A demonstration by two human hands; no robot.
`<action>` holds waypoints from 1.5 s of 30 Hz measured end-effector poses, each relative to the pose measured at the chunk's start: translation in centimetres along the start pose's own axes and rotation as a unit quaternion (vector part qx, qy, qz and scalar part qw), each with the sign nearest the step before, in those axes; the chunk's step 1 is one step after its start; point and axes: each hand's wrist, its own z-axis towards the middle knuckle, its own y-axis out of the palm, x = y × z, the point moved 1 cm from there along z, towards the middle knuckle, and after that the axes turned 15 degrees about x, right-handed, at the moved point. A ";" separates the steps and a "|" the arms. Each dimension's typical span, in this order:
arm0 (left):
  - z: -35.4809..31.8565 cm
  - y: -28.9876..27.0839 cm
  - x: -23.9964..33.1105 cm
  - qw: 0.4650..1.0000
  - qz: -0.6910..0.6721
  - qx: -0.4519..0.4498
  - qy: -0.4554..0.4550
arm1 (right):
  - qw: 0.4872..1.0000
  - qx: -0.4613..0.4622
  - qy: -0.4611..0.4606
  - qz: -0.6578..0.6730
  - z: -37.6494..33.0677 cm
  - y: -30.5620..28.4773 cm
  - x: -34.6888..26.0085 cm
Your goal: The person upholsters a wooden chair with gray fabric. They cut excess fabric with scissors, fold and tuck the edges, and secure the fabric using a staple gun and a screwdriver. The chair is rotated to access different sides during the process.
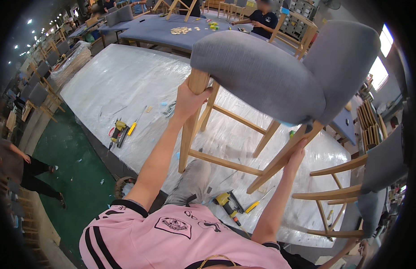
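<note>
I hold a wooden chair with a grey upholstered seat and back (266, 67) up in the air over a work table wrapped in clear plastic (122, 80). My left hand (188, 99) grips the top of a front leg just under the seat. My right hand (297, 154) is closed on a rear leg lower down. The chair is tilted, its legs pointing down toward me. One of my knees, in grey trousers (192, 181), rests on the table's near edge.
A yellow power tool (118, 131) lies on the plastic at left, another yellow tool (230, 205) near my knee. A second grey chair (374, 179) stands at right. A person sits at a blue-covered table (158, 29) behind. Another person stands on the green floor (73, 157) at left.
</note>
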 end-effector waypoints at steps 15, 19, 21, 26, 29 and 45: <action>2.3 2.9 1.0 0.998 0.062 0.012 0.023 | 0.998 0.022 -0.035 -0.045 -1.2 10.7 -12.6; 2.3 2.5 0.8 0.998 0.042 0.004 0.037 | 0.997 -0.042 -0.045 0.035 -0.8 9.8 -10.5; 2.6 2.1 0.6 0.998 0.050 0.011 0.038 | 0.997 -0.048 -0.053 0.032 -1.2 9.6 -10.4; 2.1 2.5 0.8 0.998 0.040 0.004 0.038 | 0.991 0.031 -0.122 -0.034 0.2 10.1 -9.1; 2.2 2.3 0.9 0.998 0.048 0.005 0.032 | 0.976 0.090 -0.169 -0.109 0.1 9.6 -8.9; 1.8 2.0 1.2 0.999 0.037 -0.007 0.023 | 0.878 0.206 -0.404 -0.151 0.7 9.2 -8.8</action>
